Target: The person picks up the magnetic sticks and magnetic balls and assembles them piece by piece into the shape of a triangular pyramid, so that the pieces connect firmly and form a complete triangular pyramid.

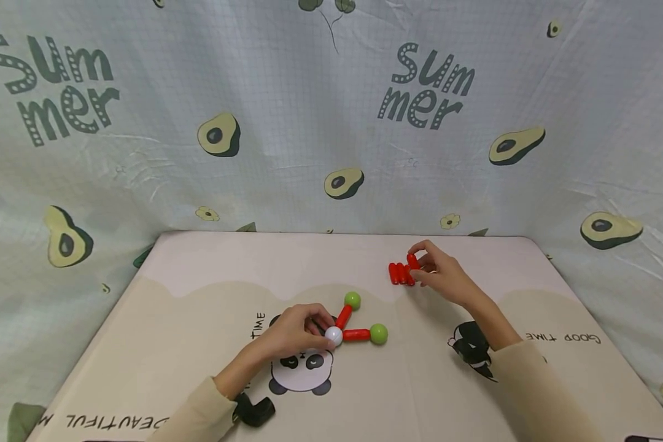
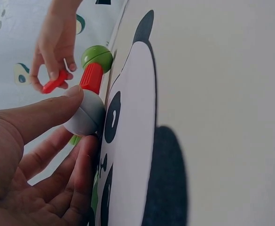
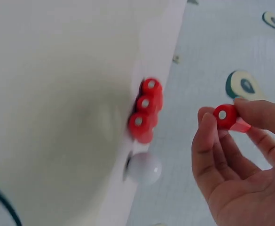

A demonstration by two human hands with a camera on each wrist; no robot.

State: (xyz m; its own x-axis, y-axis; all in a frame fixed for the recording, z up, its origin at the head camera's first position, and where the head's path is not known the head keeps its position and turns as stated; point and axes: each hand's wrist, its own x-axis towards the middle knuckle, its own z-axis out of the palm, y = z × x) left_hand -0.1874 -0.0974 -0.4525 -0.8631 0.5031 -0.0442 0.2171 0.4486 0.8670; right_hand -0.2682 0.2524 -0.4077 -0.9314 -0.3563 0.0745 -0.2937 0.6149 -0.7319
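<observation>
Pinching one red stick (image 1: pixel 413 261) at the mat's (image 1: pixel 210 264) one o'clock, the right hand (image 1: pixel 444 276) should carry it level toward the white ball (image 1: pixel 334 336), which the left hand (image 1: pixel 295 331) grips near six o'clock; keep that hub pinned firmly

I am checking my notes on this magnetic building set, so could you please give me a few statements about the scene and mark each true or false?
1. The left hand pinches the white plastic ball. True.
2. Three red plastic rods join that white ball. False: two red rods join it, each ending in a green plastic ball.
3. The right hand pinches a single red plastic rod. True.
4. The pile of loose red rods lies on the printed panda. False: it lies further back on the cream play mat, next to the right hand.
5. Both hands are empty. False: each holds a piece.
</observation>
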